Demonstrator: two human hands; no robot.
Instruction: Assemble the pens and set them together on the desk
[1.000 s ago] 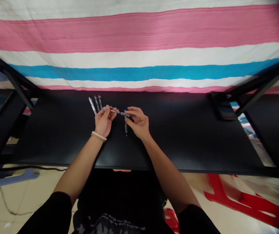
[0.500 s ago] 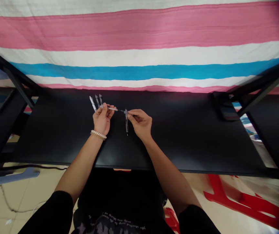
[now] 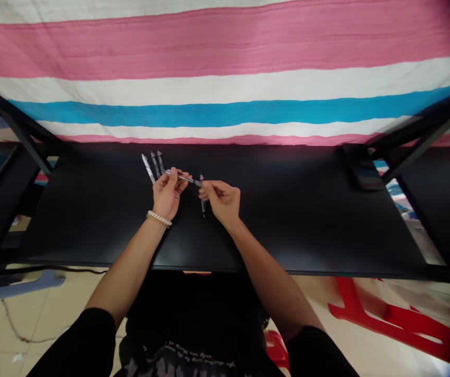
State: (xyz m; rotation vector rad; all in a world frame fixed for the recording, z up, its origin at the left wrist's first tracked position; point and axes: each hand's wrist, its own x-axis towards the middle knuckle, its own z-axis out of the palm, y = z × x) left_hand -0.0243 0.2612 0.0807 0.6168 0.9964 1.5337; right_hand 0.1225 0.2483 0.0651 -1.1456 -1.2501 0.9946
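Observation:
My left hand, wearing a pale beaded bracelet, pinches a slim silver-and-clear pen between thumb and fingers. The pen runs level toward my right hand, whose curled fingertips meet its far end. Under those fingers a dark pen lies lengthwise on the desk, partly hidden. Beyond my left hand, three more pens stand out side by side: a white one and two dark ones. Their lower ends are close to my left fingers.
The black desktop spreads on both sides of my hands. A pink, white and blue striped cloth hangs behind it, with black frame struts at both sides. Below the front edge are a red plastic stool and a floor cable.
My right hand has moved left and slightly down, covering more of the dark pen on the desk. My left hand and the pen in it have barely moved.

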